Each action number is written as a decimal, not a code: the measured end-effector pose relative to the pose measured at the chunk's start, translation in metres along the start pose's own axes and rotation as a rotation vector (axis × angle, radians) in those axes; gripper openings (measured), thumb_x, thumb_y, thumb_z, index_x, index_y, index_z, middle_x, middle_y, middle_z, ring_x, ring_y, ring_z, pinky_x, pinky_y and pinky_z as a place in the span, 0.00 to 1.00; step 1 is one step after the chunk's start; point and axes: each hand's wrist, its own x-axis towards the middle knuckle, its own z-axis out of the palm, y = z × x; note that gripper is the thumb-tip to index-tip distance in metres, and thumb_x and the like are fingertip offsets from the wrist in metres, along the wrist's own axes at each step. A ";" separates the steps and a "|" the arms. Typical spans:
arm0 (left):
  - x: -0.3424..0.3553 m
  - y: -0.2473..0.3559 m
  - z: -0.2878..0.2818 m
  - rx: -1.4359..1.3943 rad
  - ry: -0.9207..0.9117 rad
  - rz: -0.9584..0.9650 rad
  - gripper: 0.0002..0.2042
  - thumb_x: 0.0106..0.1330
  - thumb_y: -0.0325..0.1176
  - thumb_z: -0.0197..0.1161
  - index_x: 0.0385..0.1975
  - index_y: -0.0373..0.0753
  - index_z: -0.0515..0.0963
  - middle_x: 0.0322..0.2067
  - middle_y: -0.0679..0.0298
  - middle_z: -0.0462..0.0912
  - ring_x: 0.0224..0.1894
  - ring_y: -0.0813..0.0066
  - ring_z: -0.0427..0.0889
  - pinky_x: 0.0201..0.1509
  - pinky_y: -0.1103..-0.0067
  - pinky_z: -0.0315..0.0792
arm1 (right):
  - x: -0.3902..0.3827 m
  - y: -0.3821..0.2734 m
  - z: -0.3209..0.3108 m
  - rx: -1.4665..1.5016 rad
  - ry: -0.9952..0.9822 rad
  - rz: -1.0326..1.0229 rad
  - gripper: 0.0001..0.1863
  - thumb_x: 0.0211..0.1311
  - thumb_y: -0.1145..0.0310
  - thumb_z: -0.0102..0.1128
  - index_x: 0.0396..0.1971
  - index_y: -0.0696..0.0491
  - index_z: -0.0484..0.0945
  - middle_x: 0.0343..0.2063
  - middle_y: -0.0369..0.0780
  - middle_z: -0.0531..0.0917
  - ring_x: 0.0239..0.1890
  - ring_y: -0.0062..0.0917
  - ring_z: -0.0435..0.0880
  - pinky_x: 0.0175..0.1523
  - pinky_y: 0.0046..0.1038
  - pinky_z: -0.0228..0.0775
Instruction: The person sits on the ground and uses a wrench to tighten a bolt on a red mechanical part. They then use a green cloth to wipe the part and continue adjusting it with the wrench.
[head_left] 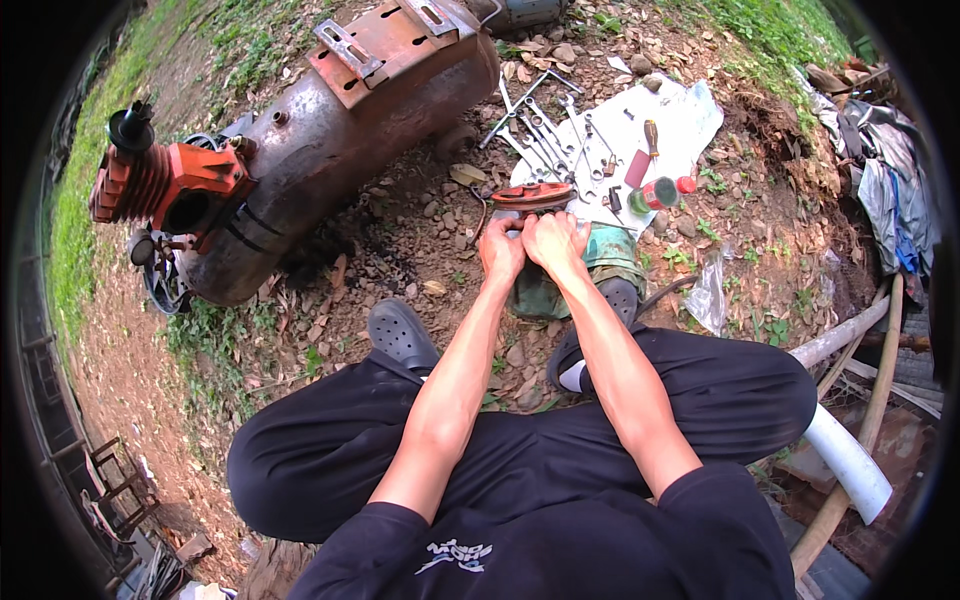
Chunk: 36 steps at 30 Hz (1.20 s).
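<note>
Side by side in front of me, my left hand (pixel 502 248) and my right hand (pixel 555 240) are both closed, fingertips close together. Just beyond them a red pulley wheel (pixel 532 194) is seen nearly edge-on, at the knuckles of both hands. What the fingers pinch is hidden behind the hands. A dark green cloth bundle (pixel 612 258) lies under and right of my right hand. Beyond the wheel, a white sheet (pixel 690 118) on the ground bears several wrenches (pixel 540 125), a screwdriver (pixel 651 138), a dark red flat piece (pixel 637 169) and a green-and-red jar (pixel 655 195).
A rusty tank (pixel 320 150) lies at the left, with a red finned compressor head (pixel 180 185) at its near end. Clear plastic (pixel 710 295) lies on stony soil right of the cloth. Poles (pixel 880 370), a white pipe (pixel 845 465) and grey tarpaulin (pixel 890 180) line the right.
</note>
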 end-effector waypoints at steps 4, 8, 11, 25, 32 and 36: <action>0.008 -0.006 0.004 0.093 -0.010 0.089 0.13 0.51 0.42 0.73 0.28 0.40 0.84 0.33 0.57 0.81 0.39 0.56 0.81 0.44 0.66 0.73 | 0.030 0.024 -0.001 0.133 -0.248 -0.005 0.33 0.65 0.44 0.43 0.36 0.62 0.83 0.38 0.58 0.83 0.50 0.49 0.80 0.60 0.49 0.64; 0.007 -0.001 0.002 0.063 -0.042 0.059 0.12 0.51 0.41 0.73 0.28 0.40 0.85 0.35 0.59 0.81 0.39 0.58 0.81 0.44 0.67 0.72 | 0.029 0.039 0.000 0.207 -0.250 -0.111 0.32 0.66 0.45 0.45 0.34 0.63 0.81 0.33 0.60 0.82 0.44 0.51 0.81 0.52 0.45 0.70; 0.004 -0.003 0.002 0.072 -0.029 0.100 0.13 0.51 0.42 0.73 0.28 0.40 0.85 0.35 0.59 0.81 0.39 0.58 0.81 0.44 0.67 0.73 | 0.013 0.046 0.004 0.175 0.013 -0.296 0.25 0.66 0.52 0.51 0.33 0.62 0.81 0.33 0.55 0.82 0.42 0.51 0.80 0.50 0.46 0.70; 0.010 -0.012 0.006 -0.041 -0.079 0.015 0.13 0.52 0.42 0.74 0.30 0.40 0.86 0.33 0.62 0.84 0.37 0.63 0.83 0.43 0.69 0.73 | -0.005 0.059 0.033 0.650 0.246 -0.282 0.18 0.60 0.59 0.64 0.39 0.60 0.82 0.41 0.45 0.82 0.50 0.40 0.78 0.60 0.38 0.62; 0.019 -0.035 -0.008 -0.365 -0.162 -0.134 0.12 0.63 0.36 0.68 0.39 0.34 0.81 0.38 0.62 0.86 0.40 0.78 0.82 0.47 0.80 0.72 | 0.013 0.085 0.038 1.508 0.323 0.495 0.20 0.69 0.58 0.52 0.45 0.62 0.80 0.41 0.38 0.83 0.42 0.23 0.77 0.54 0.26 0.64; 0.012 -0.034 -0.005 -0.353 -0.071 -0.093 0.14 0.65 0.35 0.66 0.45 0.34 0.81 0.40 0.59 0.86 0.43 0.76 0.82 0.51 0.79 0.72 | 0.001 0.086 0.041 1.195 0.376 0.292 0.21 0.70 0.61 0.49 0.47 0.65 0.77 0.43 0.47 0.82 0.46 0.32 0.78 0.55 0.29 0.65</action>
